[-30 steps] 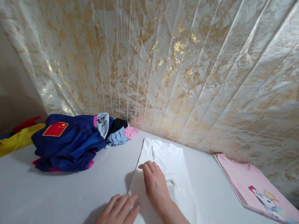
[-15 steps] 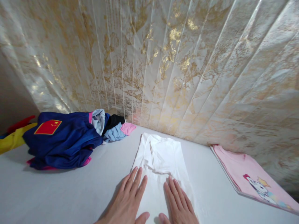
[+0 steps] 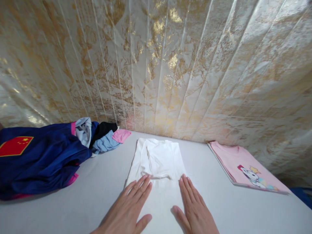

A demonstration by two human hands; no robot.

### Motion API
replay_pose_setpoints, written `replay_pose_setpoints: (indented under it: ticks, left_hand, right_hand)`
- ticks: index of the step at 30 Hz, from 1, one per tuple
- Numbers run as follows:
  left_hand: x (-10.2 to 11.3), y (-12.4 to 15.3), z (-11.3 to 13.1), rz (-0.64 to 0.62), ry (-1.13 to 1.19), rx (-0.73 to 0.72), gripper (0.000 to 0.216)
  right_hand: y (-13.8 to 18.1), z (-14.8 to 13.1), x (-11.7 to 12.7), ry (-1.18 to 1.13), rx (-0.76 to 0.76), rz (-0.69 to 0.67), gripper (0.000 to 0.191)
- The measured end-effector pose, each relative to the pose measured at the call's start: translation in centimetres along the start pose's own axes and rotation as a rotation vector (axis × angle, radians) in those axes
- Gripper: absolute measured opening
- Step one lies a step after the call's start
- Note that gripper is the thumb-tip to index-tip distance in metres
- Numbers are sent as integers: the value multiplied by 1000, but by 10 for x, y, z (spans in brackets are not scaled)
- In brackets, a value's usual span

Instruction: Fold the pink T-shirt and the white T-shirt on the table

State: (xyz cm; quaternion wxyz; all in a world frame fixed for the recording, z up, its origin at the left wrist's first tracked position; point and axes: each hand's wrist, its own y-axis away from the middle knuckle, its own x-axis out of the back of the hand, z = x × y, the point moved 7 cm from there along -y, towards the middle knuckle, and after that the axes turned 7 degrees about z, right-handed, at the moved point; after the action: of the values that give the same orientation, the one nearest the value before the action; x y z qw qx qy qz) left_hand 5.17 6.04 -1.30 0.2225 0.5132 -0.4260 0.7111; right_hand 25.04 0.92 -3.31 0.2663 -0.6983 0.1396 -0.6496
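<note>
Head view: I note a folded white cotton garment (image 3: 157, 162) lying flat on the white table surface (image 3: 97, 191), near the gold-marbled wall. My left hand (image 3: 126, 208) and right hand (image 3: 193, 208) both rest on its near half, palms down, fingers spread flat, gripping nothing. A navy-blue clothes heap (image 3: 41, 159) lies left; a folded pink printed shirt (image 3: 243, 167) lies right, apart.

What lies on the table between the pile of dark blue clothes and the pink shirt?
In the head view, the white garment lies there, both hands flat on it.
</note>
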Motion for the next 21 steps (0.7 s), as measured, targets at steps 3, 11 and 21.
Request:
replay_pose_setpoints:
  ticks: [3,11,21]
  left_hand:
    - [10,1,1,41,-14,-11,75]
    - [1,-8,12,59,21,-115,79]
    - [-25,-95,73,-292,207,-186,59]
  right_hand:
    - [3,26,3,-110,-110,-67,66]
    - [12,101,21,-505,-692,19,52]
    - [3,74,38,-604,-674,79,35]
